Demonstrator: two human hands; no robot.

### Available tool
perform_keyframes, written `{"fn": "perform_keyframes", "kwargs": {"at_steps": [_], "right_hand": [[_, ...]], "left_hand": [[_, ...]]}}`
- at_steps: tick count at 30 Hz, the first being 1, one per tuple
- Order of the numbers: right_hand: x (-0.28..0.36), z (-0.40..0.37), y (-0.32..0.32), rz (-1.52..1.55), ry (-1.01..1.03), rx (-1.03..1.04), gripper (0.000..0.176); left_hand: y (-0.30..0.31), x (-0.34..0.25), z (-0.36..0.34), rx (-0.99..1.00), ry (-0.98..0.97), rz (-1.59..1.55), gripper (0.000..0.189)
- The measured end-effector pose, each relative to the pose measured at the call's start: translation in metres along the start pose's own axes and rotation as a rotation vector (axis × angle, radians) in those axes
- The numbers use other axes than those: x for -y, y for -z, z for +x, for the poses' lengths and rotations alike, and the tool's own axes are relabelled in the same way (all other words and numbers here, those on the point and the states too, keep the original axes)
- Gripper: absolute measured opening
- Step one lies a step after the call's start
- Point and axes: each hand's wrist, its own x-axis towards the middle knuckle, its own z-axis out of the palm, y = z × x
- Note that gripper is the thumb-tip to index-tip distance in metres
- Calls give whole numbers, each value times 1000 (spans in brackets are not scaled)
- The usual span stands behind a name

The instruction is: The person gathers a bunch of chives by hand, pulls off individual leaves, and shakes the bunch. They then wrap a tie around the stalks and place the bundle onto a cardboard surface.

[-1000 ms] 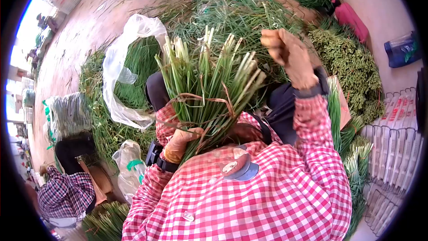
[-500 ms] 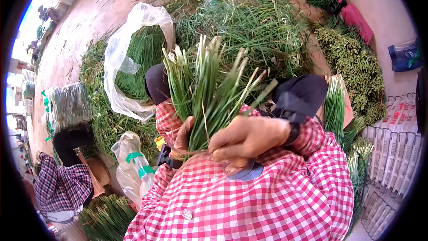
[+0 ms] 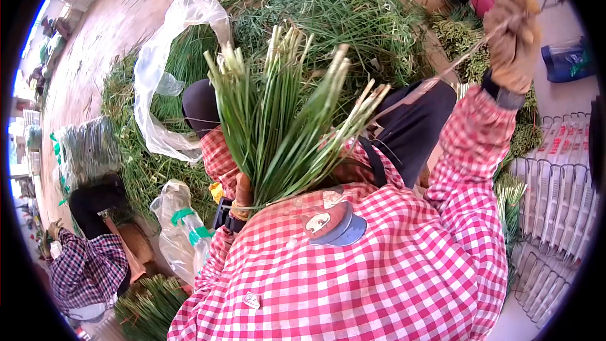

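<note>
A bunch of chives point(image 3: 271, 126), long green leaves with pale ends fanned upward, stands against my checked shirt. At its lower left, my left hand point(image 3: 242, 194) is closed around it, partly hidden by the leaves. My right hand point(image 3: 514, 41), in a tan glove, is raised far out at the upper right with its fingers closed. From it a thin brownish strip point(image 3: 435, 82) runs taut down to the right side of the bunch. The strip's lower end is hidden at the leaves.
A large heap of loose greens point(image 3: 353, 25) lies ahead. Left of it sits an open clear plastic bag point(image 3: 146, 98) with greens inside. Another person point(image 3: 88, 265) sits at the left. White plastic crates point(image 3: 549, 205) stand at the right, below a blue bag point(image 3: 565, 62).
My right hand has swung from the base of the bunch up and out to the right, drawing the strip along. My left hand still holds the bunch.
</note>
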Motion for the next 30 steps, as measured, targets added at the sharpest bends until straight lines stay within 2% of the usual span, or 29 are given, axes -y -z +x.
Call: {"fn": "perform_keyframes", "kwargs": {"at_steps": [2,4,5,7,8,9,10,12,14,15,16,18,20,21,24,25,26,28,30], "right_hand": [[37,9,21,-135,170,-169,41],[71,15,57,-448,308,-328,39],[83,18,76,-703,371,-427,37],[95,32,107,-1591,416,-595,35],[99,37,120,-2027,385,-580,34],[91,43,128,-2271,329,-514,34],[71,45,128,-2319,262,-439,33],[-1,49,99,-1940,95,-341,40],[-98,28,54,-1791,42,-92,49],[-133,11,4,-1991,-89,55,48],[-154,6,-3,-2065,-84,519,52],[-204,-21,-10,-2121,-82,777,46],[-225,-19,-19,-1921,-667,777,39],[-230,-20,-17,-1884,-593,754,32],[-247,-13,-12,-1815,-757,710,28],[-247,-7,-8,-1673,-809,630,24],[-246,2,-9,-1665,-944,596,27],[-233,4,-10,-1537,-1047,506,25],[-231,4,3,-1563,-985,487,27]], "left_hand": [[1,1,-2,-4,-2,3,59],[2,2,-6,-10,1,3,59],[3,2,-6,-12,-4,-2,59],[5,3,-8,-25,-5,-10,59],[6,3,-9,-31,-5,-13,59],[5,2,-11,-34,-6,-15,59],[6,1,-12,-38,-6,-14,59],[8,3,-13,-41,-5,-25,59],[10,1,-13,-49,-2,-32,59],[10,-1,-8,-46,-6,-31,59],[10,-1,-7,-46,-9,-35,59],[11,-3,-4,-46,-6,-38,59],[12,-4,-2,-46,-5,-45,60],[12,-7,-1,-40,-10,-47,60],[15,-10,1,-44,-21,-61,60],[15,-11,0,-44,-22,-64,60],[15,-10,-1,-46,-24,-63,60],[5,-3,-11,-49,-17,-68,60],[3,-1,-13,-49,-14,-72,60]]}}
